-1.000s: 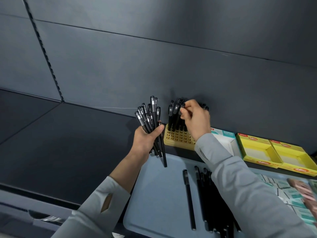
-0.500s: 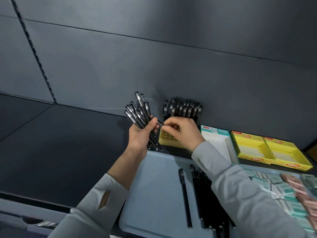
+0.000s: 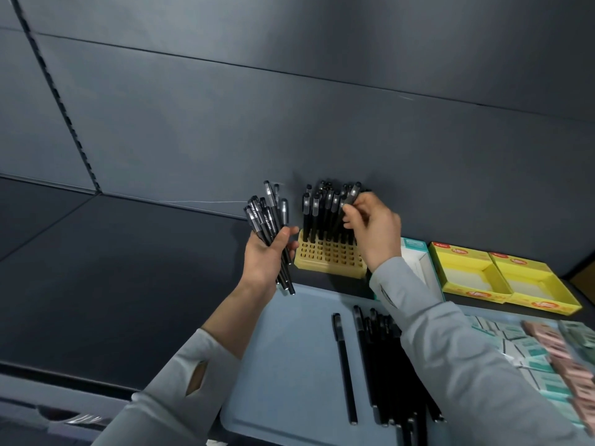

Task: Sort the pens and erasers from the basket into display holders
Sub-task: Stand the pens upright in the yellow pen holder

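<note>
Over the holder (image 3: 330, 257), right hand (image 3: 373, 226) now lowers a pen (image 3: 349, 201).

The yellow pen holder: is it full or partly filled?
Partly filled. Pens stand in the back rows of the pen holder; its front holes are empty.

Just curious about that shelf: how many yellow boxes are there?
2. The left yellow box stands beside the white-and-teal box; the right yellow box adjoins it. Others may lie off-frame.
</note>
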